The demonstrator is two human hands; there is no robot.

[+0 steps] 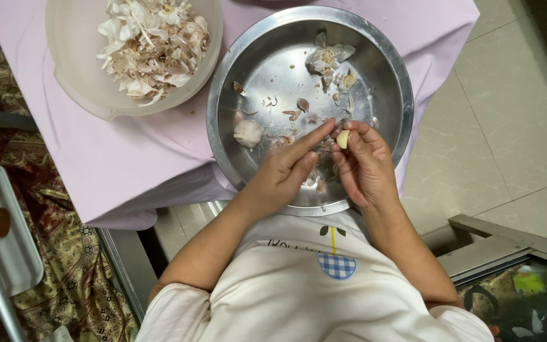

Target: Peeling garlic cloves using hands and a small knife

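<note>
From the head view, both hands are over a round metal bowl (387,69) that sits on a surface with a pink cloth (128,158). The right hand (365,166) pinches a small pale garlic clove (343,139) between thumb and fingertips, so its grip is closed on the clove. The clove is above the near part of the bowl, right between the two hands. The left hand (284,172) has its fingers stretched out straight, and the fingertips touch the clove. I cannot tell if the left hand grips anything.

In the bowl lie bits of garlic skin (299,109), a bigger garlic piece (249,133) on the left side, and a broken garlic head (327,58) near the far rim. Next to the metal bowl, to the left, stands a pale plastic bowl (74,76) full of dry garlic peels (154,45).
</note>
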